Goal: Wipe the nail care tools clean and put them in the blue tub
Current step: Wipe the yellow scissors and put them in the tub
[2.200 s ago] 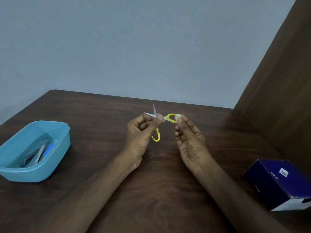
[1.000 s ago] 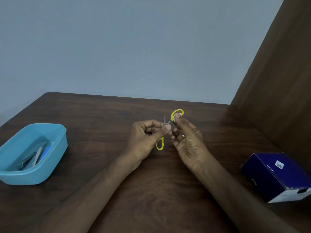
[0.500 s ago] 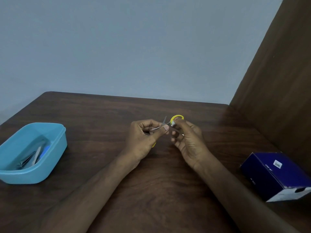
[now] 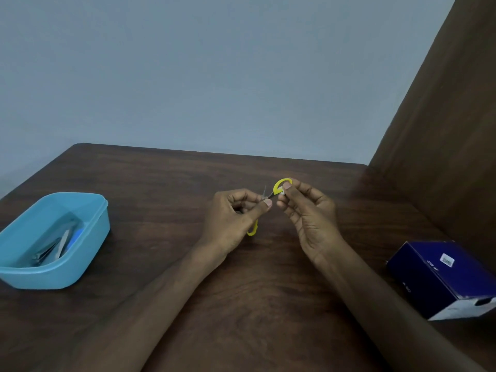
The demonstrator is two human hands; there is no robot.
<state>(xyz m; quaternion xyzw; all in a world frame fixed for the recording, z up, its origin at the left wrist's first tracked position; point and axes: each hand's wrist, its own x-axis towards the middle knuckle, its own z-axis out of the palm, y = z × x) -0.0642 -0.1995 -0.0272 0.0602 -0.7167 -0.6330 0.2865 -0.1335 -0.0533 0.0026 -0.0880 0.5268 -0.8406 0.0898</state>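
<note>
A: Your left hand (image 4: 233, 220) is in the middle of the frame and pinches the small scissors (image 4: 269, 196) near the blades, between thumb and forefinger. One yellow loop stands up above your thumbs and the other hangs down under the left hand.

B: And my right hand (image 4: 308, 210)?

A: It pinches a small white piece (image 4: 282, 193), I think a wipe, against the upper yellow loop. So both hands are closed on something: the left on the scissors, the right on the wipe. I believe you hold the metal part so that the handle is free for wiping.

B: Are the blades open or closed?

A: I cannot tell, they are too thin and partly behind your fingers. Please mind the tips, they point up, close to your left forefinger.

B: Where do the scissors go after?

A: In the blue tub (image 4: 53, 240), at the left edge of the frame, well apart from your hands. Some metal tools (image 4: 52, 251) already lie inside, so this part of the task looks nearly done. The brown table (image 4: 166, 189) between your left hand and the tub shows nothing in the way, so the path to the left is free.

B: Anything on the other side?

A: A dark blue box (image 4: 440, 275) sits at the lower right, near the wooden panel (image 4: 442, 143). There is less room there, so keep your right elbow in
</note>
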